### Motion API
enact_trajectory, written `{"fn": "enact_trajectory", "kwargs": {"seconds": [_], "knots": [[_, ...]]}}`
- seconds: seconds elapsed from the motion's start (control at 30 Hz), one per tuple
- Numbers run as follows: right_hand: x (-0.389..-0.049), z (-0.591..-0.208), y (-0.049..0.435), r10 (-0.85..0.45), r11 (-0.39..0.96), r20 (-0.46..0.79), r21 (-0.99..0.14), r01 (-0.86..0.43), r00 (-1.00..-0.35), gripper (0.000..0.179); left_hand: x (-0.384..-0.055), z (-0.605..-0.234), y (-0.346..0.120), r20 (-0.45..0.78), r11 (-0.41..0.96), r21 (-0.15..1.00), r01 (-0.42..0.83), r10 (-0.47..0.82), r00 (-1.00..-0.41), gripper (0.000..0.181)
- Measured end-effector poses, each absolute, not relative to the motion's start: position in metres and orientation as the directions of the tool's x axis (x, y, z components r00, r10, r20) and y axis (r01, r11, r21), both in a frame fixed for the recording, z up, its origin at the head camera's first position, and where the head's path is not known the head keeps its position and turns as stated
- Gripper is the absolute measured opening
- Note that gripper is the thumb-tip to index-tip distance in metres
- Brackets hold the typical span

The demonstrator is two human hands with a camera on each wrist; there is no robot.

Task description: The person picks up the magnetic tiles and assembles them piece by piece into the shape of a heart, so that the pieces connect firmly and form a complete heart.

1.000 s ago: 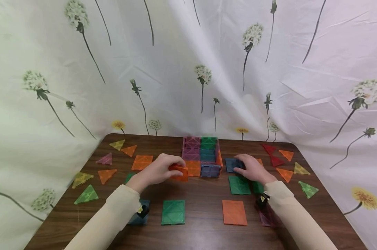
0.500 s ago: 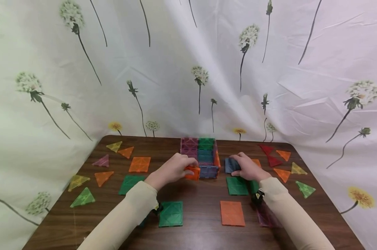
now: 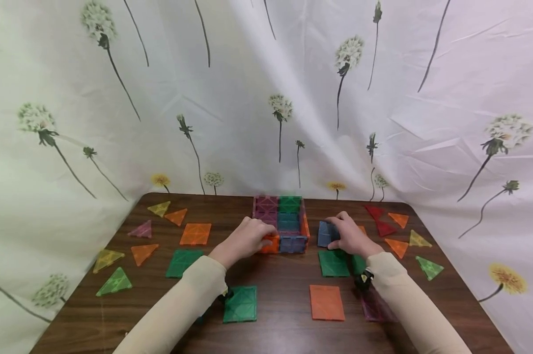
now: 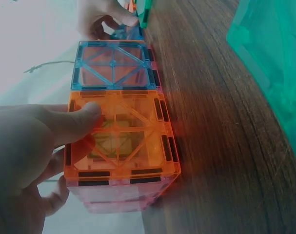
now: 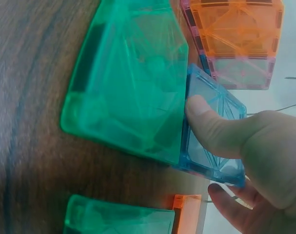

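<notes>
6 triangles (image 3: 144,253) lie farthest left, around 9 o'clock from the left hand (image 3: 245,237). Closer in, we see an orange square (image 3: 195,234) at that hand's 9 o'clock and a green square (image 3: 178,264) near its 8. The left hand grasps an upright orange tile (image 4: 123,146), thumb on the near face, fingers behind; the tile sits between the hand's 3 and 4 o'clock. It meets the box (image 3: 289,220) at the box's 7 o'clock corner, edge to edge with a blue panel (image 3: 292,244). At the box's 3 o'clock, near but apart, we find a blue tile (image 3: 323,234). The right hand (image 3: 350,236) pinches it, the tile at that hand's 9 o'clock. Farthest right, 6 more triangles (image 3: 397,247) spread from its 2 to 4 o'clock.
</notes>
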State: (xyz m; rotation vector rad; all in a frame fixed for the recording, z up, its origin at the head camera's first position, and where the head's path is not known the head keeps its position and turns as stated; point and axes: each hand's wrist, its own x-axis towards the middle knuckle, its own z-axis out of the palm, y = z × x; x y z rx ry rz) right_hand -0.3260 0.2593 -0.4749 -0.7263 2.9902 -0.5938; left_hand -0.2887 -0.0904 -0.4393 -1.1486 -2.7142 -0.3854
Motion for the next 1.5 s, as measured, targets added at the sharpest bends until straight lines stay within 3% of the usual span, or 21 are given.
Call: {"fn": "enact_trajectory", "kwargs": {"seconds": [0.2,0.4,0.6,0.73,0.9,1.03,1.13,1.23,1.5], "knots": [[-0.328,-0.472,0.262,-0.410,0.813,0.141,-0.390,-0.431,-0.901,0.054,-0.290,-0.441,-0.091,0.252,0.676,0.201,0.709,0.664,-0.704,0.018],[-0.330,-0.473,0.267,-0.403,0.781,0.181,-0.443,-0.440,-0.897,0.033,-0.286,-0.443,-0.096,0.331,0.645,0.269,0.715,0.636,-0.697,0.020],[-0.330,-0.474,0.274,-0.373,0.757,0.169,-0.513,-0.405,-0.912,0.031,-0.289,-0.445,-0.123,0.471,0.616,0.362,0.699,0.527,-0.708,0.028],[-0.330,-0.469,0.277,-0.361,0.746,0.169,-0.538,-0.393,-0.917,0.030,-0.290,-0.449,-0.154,0.479,0.696,0.369,0.616,0.426,-0.768,0.030],[-0.330,-0.461,0.279,-0.317,0.739,0.193,-0.563,-0.369,-0.929,0.030,-0.288,-0.456,-0.191,0.345,0.868,0.350,0.352,0.230,-0.910,0.035],[-0.331,-0.457,0.280,-0.289,0.723,0.206,-0.594,-0.354,-0.935,0.031,-0.287,-0.460,-0.211,0.154,0.938,0.337,0.078,0.027,-0.988,0.055],[-0.331,-0.453,0.280,-0.284,0.717,0.223,-0.597,-0.360,-0.933,0.032,-0.287,-0.462,-0.220,0.012,0.944,0.323,-0.074,-0.083,-0.997,0.071],[-0.331,-0.450,0.278,-0.283,0.707,0.221,-0.610,-0.358,-0.933,0.034,-0.287,-0.464,-0.225,-0.084,0.940,0.307,-0.148,-0.129,-0.988,0.083],[-0.337,-0.440,0.275,-0.239,0.616,0.180,-0.732,-0.292,-0.954,0.040,-0.288,-0.469,-0.232,-0.105,0.942,0.291,-0.169,-0.144,-0.984,0.087]]}}
